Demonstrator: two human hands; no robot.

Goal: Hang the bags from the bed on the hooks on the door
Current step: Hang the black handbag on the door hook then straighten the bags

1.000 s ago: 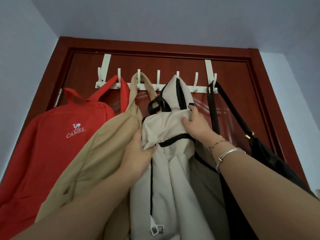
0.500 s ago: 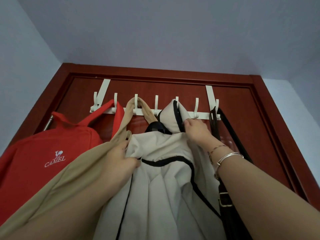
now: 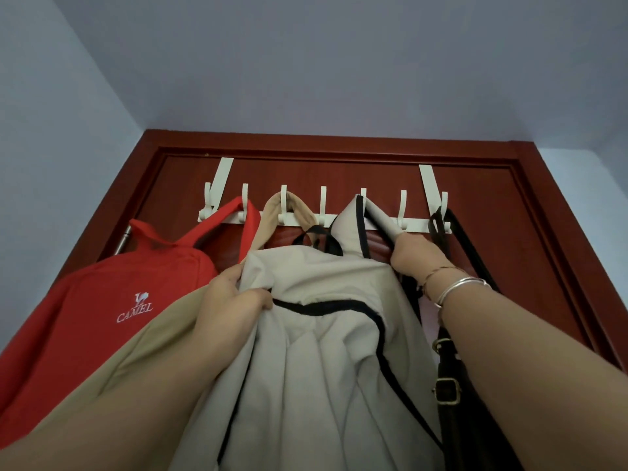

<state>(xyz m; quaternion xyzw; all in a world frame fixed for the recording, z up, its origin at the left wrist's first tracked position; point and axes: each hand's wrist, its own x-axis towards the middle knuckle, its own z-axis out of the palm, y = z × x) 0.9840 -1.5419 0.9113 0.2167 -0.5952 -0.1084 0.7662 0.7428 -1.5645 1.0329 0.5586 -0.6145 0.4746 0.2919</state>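
A white hook rack (image 3: pixel 413 226) hangs over the top of the dark red door (image 3: pixel 475 205). A red backpack (image 3: pixel 102 300) hangs from a left hook by its strap. A tan bag (image 3: pixel 142 351) hangs from the hook beside it. A cream bag with black trim (image 3: pixel 323 351) has its strap looped over a middle hook. My left hand (image 3: pixel 231 300) grips the cream bag's upper left edge. My right hand (image 3: pixel 416 256) holds its strap just right of the hook. A black bag (image 3: pixel 455 385) hangs from the rightmost hook.
Pale walls (image 3: pixel 51 147) close in on both sides of the door frame. Bare hooks (image 3: pixel 323 202) stand between the tan and cream straps and between the cream and black straps. A metal hinge (image 3: pixel 123 239) shows at the left door edge.
The view has tilted up toward the ceiling. My right hand has slid up the cream bag to its strap near the hook. My left hand keeps its grip on the bag's edge.
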